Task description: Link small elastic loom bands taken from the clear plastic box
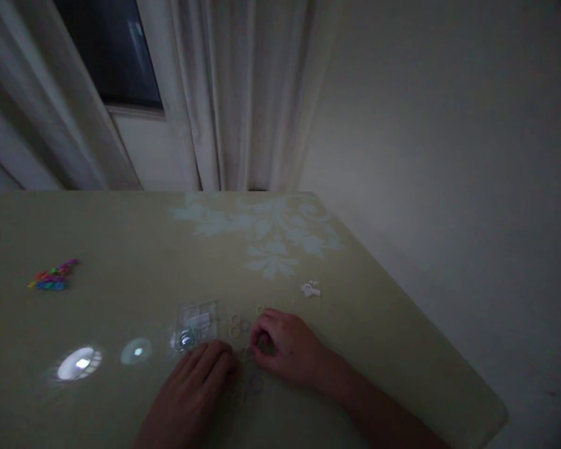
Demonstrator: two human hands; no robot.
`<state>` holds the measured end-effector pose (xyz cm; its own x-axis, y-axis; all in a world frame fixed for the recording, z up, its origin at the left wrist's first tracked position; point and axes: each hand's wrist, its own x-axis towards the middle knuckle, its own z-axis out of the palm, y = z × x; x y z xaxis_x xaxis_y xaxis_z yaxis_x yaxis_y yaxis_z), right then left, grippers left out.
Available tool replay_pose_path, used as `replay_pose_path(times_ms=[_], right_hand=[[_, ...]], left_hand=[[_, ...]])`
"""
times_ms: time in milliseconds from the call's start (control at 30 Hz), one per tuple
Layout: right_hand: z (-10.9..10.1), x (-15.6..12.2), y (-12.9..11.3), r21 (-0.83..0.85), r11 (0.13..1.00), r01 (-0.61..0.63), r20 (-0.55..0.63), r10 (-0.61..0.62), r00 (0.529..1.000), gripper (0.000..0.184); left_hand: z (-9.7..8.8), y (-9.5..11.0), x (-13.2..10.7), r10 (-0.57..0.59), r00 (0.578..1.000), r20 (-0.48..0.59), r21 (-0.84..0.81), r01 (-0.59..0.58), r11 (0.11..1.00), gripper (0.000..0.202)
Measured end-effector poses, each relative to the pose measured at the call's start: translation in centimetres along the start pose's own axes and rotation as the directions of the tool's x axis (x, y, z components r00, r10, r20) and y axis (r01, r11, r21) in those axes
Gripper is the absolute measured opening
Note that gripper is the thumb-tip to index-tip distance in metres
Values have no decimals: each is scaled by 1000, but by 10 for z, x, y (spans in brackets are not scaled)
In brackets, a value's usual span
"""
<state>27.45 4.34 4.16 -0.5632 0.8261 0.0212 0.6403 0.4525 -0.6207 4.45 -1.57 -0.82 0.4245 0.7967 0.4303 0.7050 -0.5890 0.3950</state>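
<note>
My left hand [194, 383] rests on the table, its fingers together and slightly bent, just in front of a clear plastic box [203, 318]. Its fingertips are partly hidden. To the right, my right hand [285, 346] has thumb and index finger curled into a pinch; whatever is between them is too small and dark to make out. Several thin pale rings lie between and around the hands, among them one ring [234, 332] beside the box and another ring [260, 309] by the right knuckles. A dark, shiny round item [186, 338] shows at the box's near corner.
Small white pieces [311, 289] lie beyond my right hand. Far left is a pile of bright coloured pieces [53, 276]. The glossy table [121, 243] bears a leaf pattern and light reflections. Curtains [243, 93] hang behind it, and a wall [425, 156] runs along the right.
</note>
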Motion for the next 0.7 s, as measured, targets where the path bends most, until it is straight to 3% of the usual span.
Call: replay_pose_path(times_ms=[100,233,333,467,567,633,700], right_hand=[[2,-1,3,-72,997,14,5,-14,1000,9],[3,-1,-1,-138,990,19,27,-15,1000,7],[7,-1,-6,-287,958,17,51,-3,999,6],[8,-4,-9,-424,905,45,83,-10,996,11],[0,-4,-12,-287,958,25,82,-1,997,7],[-7,-4,-16,-52,999,-4,65,7,998,7],[-11,-4,-20,204,979,-19,45,10,999,11]], left_hand=[[-6,1,-1,-111,992,51,-104,116,988,31],[-13,3,-3,-319,942,102,-218,334,917,22],[-12,4,-5,-364,931,32,-272,359,893,23],[-14,9,-1,-332,943,-14,-317,311,896,28],[-20,14,6,-298,954,6,-337,283,898,25],[-25,16,10,-298,955,8,-350,282,893,24],[-28,17,11,-276,961,-10,-380,251,890,23]])
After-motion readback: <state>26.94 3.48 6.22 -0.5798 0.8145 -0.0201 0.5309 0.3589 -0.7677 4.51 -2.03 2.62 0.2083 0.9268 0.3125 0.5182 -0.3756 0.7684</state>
